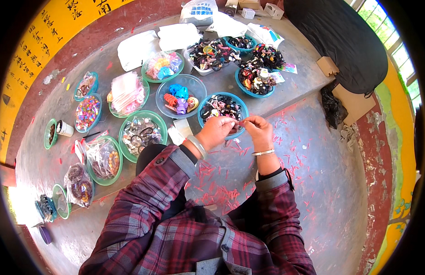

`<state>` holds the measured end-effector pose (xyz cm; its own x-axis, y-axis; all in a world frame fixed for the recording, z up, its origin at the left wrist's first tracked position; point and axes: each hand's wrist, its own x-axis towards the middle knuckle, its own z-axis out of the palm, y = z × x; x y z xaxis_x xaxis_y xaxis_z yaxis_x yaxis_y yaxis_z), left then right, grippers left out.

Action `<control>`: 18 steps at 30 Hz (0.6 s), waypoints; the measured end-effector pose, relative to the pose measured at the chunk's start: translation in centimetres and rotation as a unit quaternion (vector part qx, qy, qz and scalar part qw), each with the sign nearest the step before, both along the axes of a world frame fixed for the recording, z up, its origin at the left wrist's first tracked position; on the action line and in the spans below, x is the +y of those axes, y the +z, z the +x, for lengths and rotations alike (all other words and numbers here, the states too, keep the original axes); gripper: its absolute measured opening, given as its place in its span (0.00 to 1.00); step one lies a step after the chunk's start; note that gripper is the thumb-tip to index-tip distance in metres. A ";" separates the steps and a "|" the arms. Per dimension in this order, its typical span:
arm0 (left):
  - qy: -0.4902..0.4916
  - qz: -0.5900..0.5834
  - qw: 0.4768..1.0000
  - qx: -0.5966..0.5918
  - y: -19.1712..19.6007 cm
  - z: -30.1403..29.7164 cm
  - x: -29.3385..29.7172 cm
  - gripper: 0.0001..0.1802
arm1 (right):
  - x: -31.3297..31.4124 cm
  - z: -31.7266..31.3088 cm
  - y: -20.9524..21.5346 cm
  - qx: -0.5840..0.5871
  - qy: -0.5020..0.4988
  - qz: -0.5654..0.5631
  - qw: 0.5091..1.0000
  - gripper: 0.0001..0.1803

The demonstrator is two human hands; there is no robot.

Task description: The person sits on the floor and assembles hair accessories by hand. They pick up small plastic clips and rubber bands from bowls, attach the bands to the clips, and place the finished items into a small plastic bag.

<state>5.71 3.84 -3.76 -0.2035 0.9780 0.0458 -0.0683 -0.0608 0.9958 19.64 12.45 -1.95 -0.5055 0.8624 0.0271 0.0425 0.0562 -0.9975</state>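
My left hand (215,131) and my right hand (259,131) meet fingertip to fingertip over the near edge of a blue bowl (246,111). Both are closed in a pinch on something small and reddish between them, too small to name. Dark hair ties (220,104) with pink and light pieces fill that bowl. To its left stands a clear bowl (163,107) with blue, red and purple scrunchies (179,94). A white slip or packet (179,132) lies beside my left wrist.
More bowls stand on the raised grey ledge: a green bowl of bracelets (141,136), bagged items (102,158), colourful small pieces (87,112) and dark hair ties (267,57). Red scraps (217,183) litter the floor. A black covered bundle (343,41) and cardboard (354,103) lie at the right.
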 end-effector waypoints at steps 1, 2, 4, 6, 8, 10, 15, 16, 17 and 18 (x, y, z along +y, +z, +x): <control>-0.006 -0.002 0.999 -0.049 0.3 0.0 0.0 0.13 | 0.3 0.1 -0.1 0.011 -0.008 -0.014 1.000 0.03; -0.012 -0.003 0.995 -0.097 0.4 0.0 -0.1 0.13 | 0.6 0.3 -0.5 0.023 -0.015 -0.029 0.999 0.03; -0.013 -0.005 0.991 -0.135 0.4 -0.3 0.0 0.13 | 1.3 0.6 -0.8 0.043 -0.026 -0.056 0.997 0.03; -0.011 -0.010 0.988 -0.155 0.6 -0.7 0.0 0.13 | 2.1 1.1 -0.9 0.060 -0.033 -0.082 0.994 0.04; -0.003 -0.016 0.987 -0.157 1.1 -1.1 -0.1 0.13 | 2.3 1.5 -0.1 0.062 -0.050 -0.071 0.994 0.04; 0.008 -0.006 0.984 -0.176 0.8 -1.5 -0.1 0.14 | 2.5 2.0 0.5 0.064 -0.066 -0.062 0.994 0.04; 0.091 -0.035 0.971 -0.217 1.0 -2.2 0.0 0.13 | 4.7 4.2 0.3 0.079 -0.104 -0.013 0.991 0.04; 0.102 -0.036 0.968 -0.227 0.9 -2.4 0.0 0.13 | 5.3 4.9 0.4 0.076 -0.112 -0.003 0.991 0.05; 0.113 -0.038 0.964 -0.238 0.9 -2.5 -0.1 0.13 | 5.8 5.7 0.5 0.072 -0.121 0.007 0.990 0.05; 0.114 -0.037 0.964 -0.236 0.9 -2.7 -0.2 0.13 | 6.3 6.6 0.6 0.068 -0.130 0.017 0.989 0.05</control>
<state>3.03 3.63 -2.83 -0.3953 0.9022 -0.1727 -0.5081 -0.0582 0.8593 26.23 18.71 -1.35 -0.2569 0.9602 0.1100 -0.0740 0.0940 -0.9928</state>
